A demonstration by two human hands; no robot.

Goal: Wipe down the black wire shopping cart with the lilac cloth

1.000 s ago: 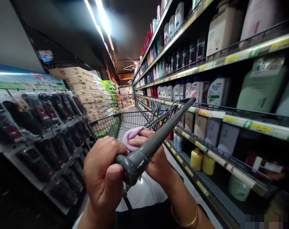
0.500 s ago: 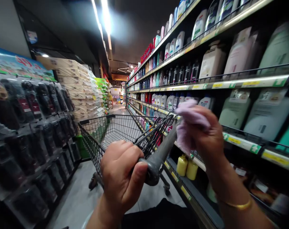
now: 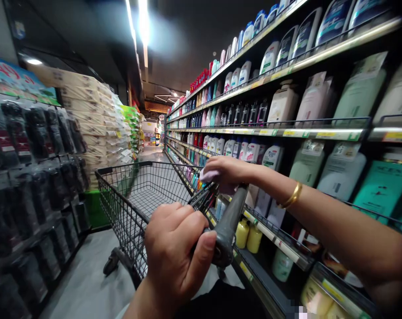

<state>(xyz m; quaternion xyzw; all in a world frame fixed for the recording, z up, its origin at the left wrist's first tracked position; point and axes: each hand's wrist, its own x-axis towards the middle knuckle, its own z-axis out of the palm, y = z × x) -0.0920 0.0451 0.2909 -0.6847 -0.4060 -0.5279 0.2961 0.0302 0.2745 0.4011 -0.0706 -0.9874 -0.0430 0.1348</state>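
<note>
My left hand (image 3: pixel 179 248) is wrapped round the near end of the grey handle (image 3: pixel 229 226) of a shopping cart (image 3: pixel 121 195). My right hand (image 3: pixel 226 170), with a gold bangle on its wrist, reaches across the far end of that handle. In it is a pale purple cloth (image 3: pixel 211 176), pressed against the cart's folding back frame near the shelf side. Part of the cloth is hidden under the fingers. The black wire basket of the cart holds nothing that I can see.
Shelves of shampoo bottles (image 3: pixel 277 150) line the right side, close to the cart. Yellow bottles (image 3: pixel 248 235) stand on a lower shelf. Packaged slippers (image 3: pixel 31 128) hang at left, and stacked packs (image 3: pixel 88 119) stand behind them. The aisle floor (image 3: pixel 84 266) runs ahead.
My right hand has moved left and forward with the cloth, from above the handle's far end to the cart's frame. My left hand keeps its grip. The view has shifted slightly right.
</note>
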